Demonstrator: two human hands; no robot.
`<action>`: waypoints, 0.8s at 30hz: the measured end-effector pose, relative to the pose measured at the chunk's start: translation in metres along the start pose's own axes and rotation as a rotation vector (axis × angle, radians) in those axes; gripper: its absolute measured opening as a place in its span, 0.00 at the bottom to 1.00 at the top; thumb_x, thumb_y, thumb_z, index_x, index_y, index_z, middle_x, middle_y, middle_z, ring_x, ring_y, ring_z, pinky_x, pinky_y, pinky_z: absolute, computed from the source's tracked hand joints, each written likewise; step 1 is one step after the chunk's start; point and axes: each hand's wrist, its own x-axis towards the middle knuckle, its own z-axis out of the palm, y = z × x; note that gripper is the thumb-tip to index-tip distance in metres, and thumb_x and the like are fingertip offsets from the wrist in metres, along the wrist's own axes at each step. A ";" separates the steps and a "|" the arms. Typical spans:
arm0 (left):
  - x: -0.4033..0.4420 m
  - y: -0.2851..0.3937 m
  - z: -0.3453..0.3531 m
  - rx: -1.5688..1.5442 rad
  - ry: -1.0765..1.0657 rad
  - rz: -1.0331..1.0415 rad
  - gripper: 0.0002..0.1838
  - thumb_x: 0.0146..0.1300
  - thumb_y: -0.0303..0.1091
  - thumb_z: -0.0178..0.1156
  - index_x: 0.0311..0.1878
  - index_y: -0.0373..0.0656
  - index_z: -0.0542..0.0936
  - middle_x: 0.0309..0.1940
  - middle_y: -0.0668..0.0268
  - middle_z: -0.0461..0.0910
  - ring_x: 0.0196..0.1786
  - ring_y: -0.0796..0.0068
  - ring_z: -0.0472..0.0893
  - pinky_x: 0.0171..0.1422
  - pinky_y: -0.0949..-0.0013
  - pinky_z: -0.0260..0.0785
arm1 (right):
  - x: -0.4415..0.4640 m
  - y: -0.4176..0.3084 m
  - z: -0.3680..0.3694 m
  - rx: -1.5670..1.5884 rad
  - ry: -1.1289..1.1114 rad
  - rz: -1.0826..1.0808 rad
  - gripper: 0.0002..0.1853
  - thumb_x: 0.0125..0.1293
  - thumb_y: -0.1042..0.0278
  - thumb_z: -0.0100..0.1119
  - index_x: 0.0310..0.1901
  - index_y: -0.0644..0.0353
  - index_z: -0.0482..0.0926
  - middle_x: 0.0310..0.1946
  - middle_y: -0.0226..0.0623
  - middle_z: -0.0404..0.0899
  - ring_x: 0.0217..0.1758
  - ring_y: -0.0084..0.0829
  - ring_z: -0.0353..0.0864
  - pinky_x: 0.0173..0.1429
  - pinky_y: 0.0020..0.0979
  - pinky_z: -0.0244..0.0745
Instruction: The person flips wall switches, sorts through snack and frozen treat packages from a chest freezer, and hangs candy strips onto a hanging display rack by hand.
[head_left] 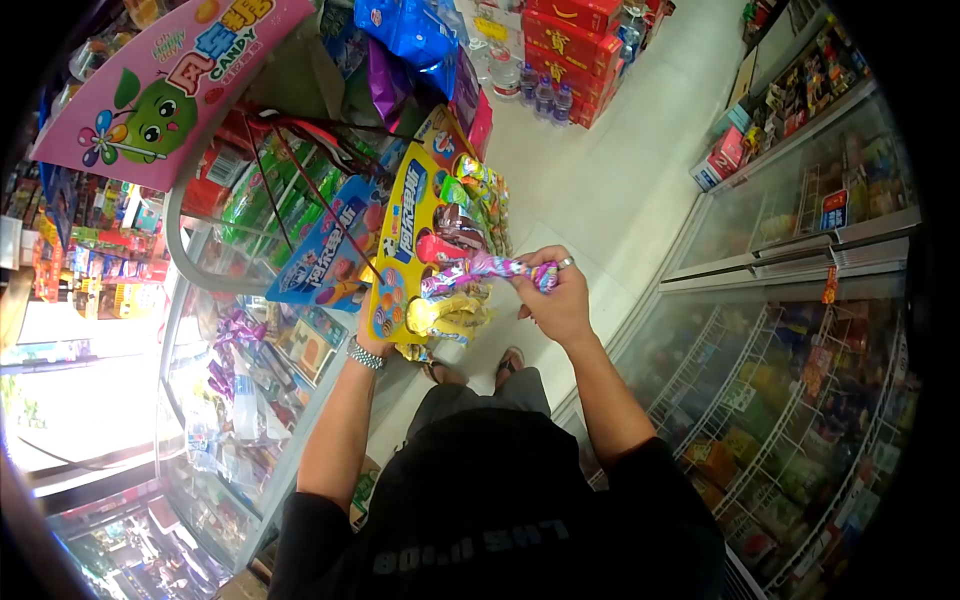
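Note:
A yellow candy display card [402, 215] stands tilted in front of me, with several wrapped candies in a row along its right edge. Among these are a red one [436, 249] and a yellow one [430, 315]. My left hand [372, 338], a metal watch at its wrist, grips the card's lower left edge; some of its fingers are hidden behind it. My right hand [560, 305], wearing a ring, is closed around the free end of a pink-and-purple wrapped candy [490, 268], which stretches sideways from the row.
Behind the yellow card is a blue candy card [325, 240]. A pink candy sign [165, 90] rises at upper left above a glass counter [290, 420]. Red boxes [570, 60] and bottles [545, 97] stand on the floor ahead. Glass-door fridges [790, 400] line the right.

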 end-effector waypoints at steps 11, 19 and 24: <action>0.008 0.002 -0.025 -0.072 -0.088 -0.140 0.17 0.77 0.38 0.48 0.64 0.43 0.71 0.53 0.62 0.80 0.53 0.68 0.80 0.58 0.63 0.76 | 0.021 0.016 0.031 -0.193 -0.150 -0.036 0.16 0.61 0.71 0.69 0.47 0.57 0.73 0.32 0.33 0.82 0.22 0.19 0.80 0.21 0.25 0.75; 0.023 0.022 -0.022 0.367 -0.151 0.036 0.20 0.71 0.43 0.52 0.62 0.45 0.72 0.57 0.63 0.76 0.56 0.62 0.78 0.62 0.57 0.70 | 0.053 -0.019 0.029 -0.419 -0.617 0.086 0.19 0.62 0.65 0.70 0.49 0.58 0.73 0.25 0.34 0.80 0.22 0.23 0.80 0.23 0.29 0.74; 0.021 0.005 -0.032 1.314 -0.251 0.339 0.22 0.53 0.37 0.63 0.52 0.43 0.76 0.50 0.55 0.78 0.58 0.53 0.74 0.72 0.50 0.51 | 0.066 -0.030 0.025 -0.819 -0.860 0.056 0.27 0.60 0.59 0.71 0.57 0.60 0.71 0.30 0.42 0.82 0.26 0.30 0.84 0.30 0.34 0.78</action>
